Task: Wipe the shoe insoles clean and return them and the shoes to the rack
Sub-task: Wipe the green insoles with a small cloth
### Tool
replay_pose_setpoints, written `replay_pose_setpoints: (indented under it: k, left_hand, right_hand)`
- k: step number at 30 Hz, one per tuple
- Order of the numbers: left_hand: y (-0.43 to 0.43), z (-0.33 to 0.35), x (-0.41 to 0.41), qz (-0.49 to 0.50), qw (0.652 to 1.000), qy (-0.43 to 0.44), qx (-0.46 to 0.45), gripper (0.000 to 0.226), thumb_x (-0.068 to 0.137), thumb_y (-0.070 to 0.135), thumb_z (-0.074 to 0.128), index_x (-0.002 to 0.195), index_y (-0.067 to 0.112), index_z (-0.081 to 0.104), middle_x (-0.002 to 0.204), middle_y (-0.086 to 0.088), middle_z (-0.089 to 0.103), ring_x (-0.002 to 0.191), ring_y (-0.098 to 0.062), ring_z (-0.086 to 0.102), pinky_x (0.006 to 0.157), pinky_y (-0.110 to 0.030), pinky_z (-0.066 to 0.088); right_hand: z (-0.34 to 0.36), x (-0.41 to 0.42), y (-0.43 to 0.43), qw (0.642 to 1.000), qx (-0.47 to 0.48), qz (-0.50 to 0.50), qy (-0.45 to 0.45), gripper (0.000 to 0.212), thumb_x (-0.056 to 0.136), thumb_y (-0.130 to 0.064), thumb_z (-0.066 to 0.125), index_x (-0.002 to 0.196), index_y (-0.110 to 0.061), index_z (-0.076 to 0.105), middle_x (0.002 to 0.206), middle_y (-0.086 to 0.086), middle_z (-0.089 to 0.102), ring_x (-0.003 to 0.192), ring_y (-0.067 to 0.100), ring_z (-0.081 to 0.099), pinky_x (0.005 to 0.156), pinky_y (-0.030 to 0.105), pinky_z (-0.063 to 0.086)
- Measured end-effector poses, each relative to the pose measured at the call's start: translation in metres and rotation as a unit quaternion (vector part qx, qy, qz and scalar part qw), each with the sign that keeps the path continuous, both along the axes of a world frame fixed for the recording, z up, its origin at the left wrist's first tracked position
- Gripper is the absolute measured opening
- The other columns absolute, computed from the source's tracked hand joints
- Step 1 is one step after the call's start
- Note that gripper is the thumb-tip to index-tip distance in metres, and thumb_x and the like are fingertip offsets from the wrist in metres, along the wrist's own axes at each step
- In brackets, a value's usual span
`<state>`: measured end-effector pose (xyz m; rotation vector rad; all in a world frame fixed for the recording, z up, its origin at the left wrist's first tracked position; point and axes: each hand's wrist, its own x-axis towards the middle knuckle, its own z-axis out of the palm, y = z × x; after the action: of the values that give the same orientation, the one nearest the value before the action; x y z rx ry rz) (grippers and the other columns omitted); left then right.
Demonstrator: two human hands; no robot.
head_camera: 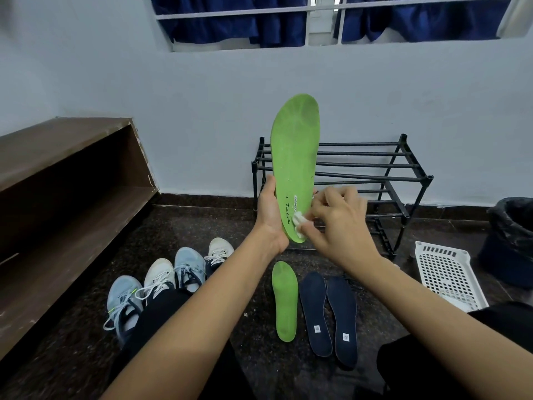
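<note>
While left hand (269, 209) grips an insole (297, 145), right hand (337, 217) pinches a wipe (298, 220) to it.
Three other insoles (285, 301) and four shoes (189, 267) lie off the rack (375, 163).

Two green insoles (295, 157), two navy insoles (314, 310), four shoes (187, 264), one rack (375, 166), one basket (450, 272), one bin (513, 226), one wipe (298, 222)

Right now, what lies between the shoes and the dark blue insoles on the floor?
The second green insole, lying flat beside the dark blue insoles; the head view shows it.
</note>
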<state>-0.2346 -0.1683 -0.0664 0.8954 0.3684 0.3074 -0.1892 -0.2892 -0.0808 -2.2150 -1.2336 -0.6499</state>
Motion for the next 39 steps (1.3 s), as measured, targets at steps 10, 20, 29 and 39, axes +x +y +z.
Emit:
replay_pose_setpoints:
  k: [10, 20, 29, 39]
  left_hand:
    - [0.004, -0.001, 0.000, 0.018, 1.000, -0.015, 0.010, 0.075, 0.098, 0.063, 0.021, 0.097, 0.006, 0.068, 0.089, -0.015, 0.068, 0.078, -0.028, 0.062, 0.071, -0.036, 0.049]
    - [0.005, 0.004, -0.005, 0.013, 1.000, -0.024, -0.012, 0.075, 0.098, 0.062, 0.021, 0.099, 0.002, 0.066, 0.085, -0.015, 0.067, 0.073, -0.026, 0.065, 0.062, -0.030, 0.056]
    - [0.001, -0.003, -0.005, 0.009, 1.000, -0.013, -0.002, 0.073, 0.099, 0.062, 0.020, 0.098, 0.005, 0.066, 0.087, -0.016, 0.068, 0.071, -0.026, 0.065, 0.063, -0.031, 0.052]
    - [0.003, 0.000, -0.007, 0.007, 1.000, -0.014, 0.002, 0.076, 0.098, 0.062, 0.018, 0.105, 0.003, 0.064, 0.094, -0.017, 0.067, 0.084, -0.029, 0.064, 0.072, -0.035, 0.051]
  right_hand:
    - [-0.006, -0.003, 0.003, 1.000, -0.016, 0.003, -0.021, 0.021, 0.074, -0.037, 0.074, 0.072, -0.018, 0.064, 0.091, -0.002, 0.052, 0.094, 0.023, 0.037, 0.073, 0.036, 0.024]
    - [-0.003, -0.008, 0.008, 0.993, 0.032, 0.018, 0.114, 0.020, 0.076, -0.038, 0.073, 0.075, -0.018, 0.068, 0.089, -0.008, 0.049, 0.097, 0.019, 0.035, 0.071, 0.032, 0.020]
    - [-0.003, -0.002, 0.006, 1.000, 0.006, -0.007, 0.000, 0.025, 0.070, -0.043, 0.076, 0.069, -0.021, 0.064, 0.092, -0.003, 0.053, 0.095, 0.026, 0.040, 0.074, 0.036, 0.023]
    - [0.003, -0.002, 0.005, 0.994, 0.024, 0.078, -0.067, 0.015, 0.078, -0.038, 0.060, 0.085, -0.029, 0.070, 0.090, -0.014, 0.065, 0.098, 0.018, 0.038, 0.071, 0.029, 0.012]
